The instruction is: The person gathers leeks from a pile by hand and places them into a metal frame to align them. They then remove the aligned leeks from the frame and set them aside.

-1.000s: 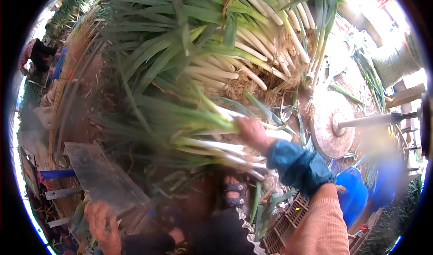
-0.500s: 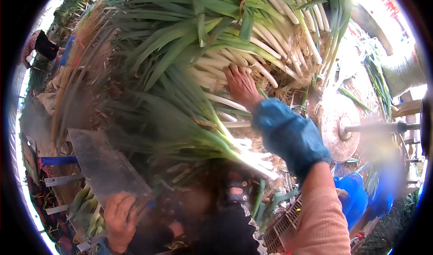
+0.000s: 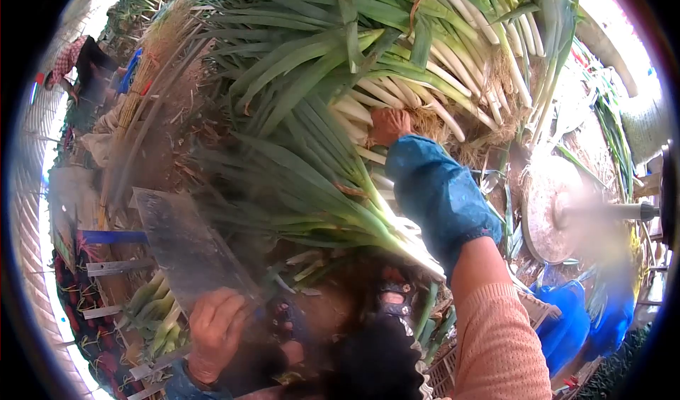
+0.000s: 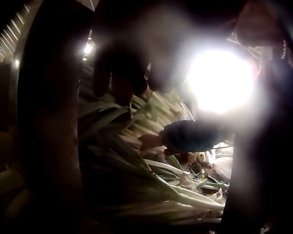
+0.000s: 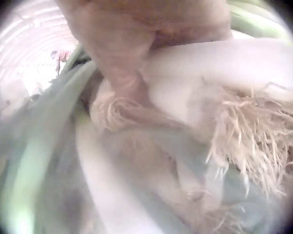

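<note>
My right hand (image 3: 391, 125) is in among the white shanks at the near side of a large heap of leeks (image 3: 453, 56). In the right wrist view its thumb and fingers grip a thick leek (image 5: 224, 66), whose bushy roots hang to the right. A smaller bunch of leeks (image 3: 382, 237) fans out below my right sleeve, green leaves toward the left. My left hand (image 3: 216, 329) rests at the lower corner of a flat grey panel (image 3: 188, 241), fingers bent loosely. The left wrist view shows those fingers (image 4: 121, 85) dark, with no leek between them.
A round disc on a post (image 3: 552, 209) stands to the right. Blue plastic (image 3: 563, 322) and a crate (image 3: 443, 372) lie lower right. Cut leek pieces (image 3: 159, 315) sit beside metal slats at lower left. My sandalled foot (image 3: 393, 294) is below the bunch. Another person (image 3: 85, 64) is far left.
My right hand let go of the near bunch, reached up to the heap and dug in among the shanks there. My left hand moved up slightly along the panel edge; the view shifted.
</note>
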A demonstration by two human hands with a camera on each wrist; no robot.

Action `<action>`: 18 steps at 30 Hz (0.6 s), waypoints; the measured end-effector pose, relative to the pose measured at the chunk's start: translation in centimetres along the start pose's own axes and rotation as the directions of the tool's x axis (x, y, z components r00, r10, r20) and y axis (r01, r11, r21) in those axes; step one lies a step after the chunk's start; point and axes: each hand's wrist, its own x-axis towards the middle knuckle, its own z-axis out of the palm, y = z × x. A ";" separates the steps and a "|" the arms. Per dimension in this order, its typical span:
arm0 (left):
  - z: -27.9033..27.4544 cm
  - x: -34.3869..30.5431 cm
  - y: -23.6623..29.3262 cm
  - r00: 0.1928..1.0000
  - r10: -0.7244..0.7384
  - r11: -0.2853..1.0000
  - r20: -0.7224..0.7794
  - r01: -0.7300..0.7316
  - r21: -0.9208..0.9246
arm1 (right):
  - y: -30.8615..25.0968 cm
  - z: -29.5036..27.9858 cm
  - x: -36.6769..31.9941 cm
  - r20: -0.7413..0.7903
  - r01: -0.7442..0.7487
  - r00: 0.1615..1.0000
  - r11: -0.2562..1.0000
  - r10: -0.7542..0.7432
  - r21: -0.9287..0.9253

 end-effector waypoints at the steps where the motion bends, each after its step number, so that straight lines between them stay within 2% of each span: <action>1: 0.1 0.0 0.0 1.000 -0.002 1.000 -0.003 0.002 -0.003 | -0.2 -0.5 -0.3 0.042 0.015 0.999 1.000 -0.016 0.024; 3: 0.4 -0.2 0.0 1.000 -0.010 1.000 0.011 0.010 -0.004 | -1.2 -2.6 -1.5 0.151 0.006 0.988 0.994 -0.022 0.108; 6: 0.8 -0.3 0.0 0.999 -0.009 1.000 0.045 0.009 0.003 | -1.6 -3.0 -2.5 0.161 -0.008 0.987 0.981 -0.024 0.193; 10: 1.2 -0.1 0.1 0.998 0.004 1.000 0.058 -0.003 -0.018 | -0.9 -2.2 -1.5 -0.027 0.010 1.000 0.985 -0.006 0.170; 15: 2.1 0.8 0.6 0.994 0.056 0.998 0.091 -0.054 -0.029 | -4.1 0.7 -0.3 0.000 0.004 1.000 0.940 -0.005 0.340; 18: 2.5 1.4 1.2 0.994 0.083 0.995 0.074 -0.079 -0.054 | -6.3 2.7 -0.7 -0.111 0.051 0.993 0.980 -0.030 0.192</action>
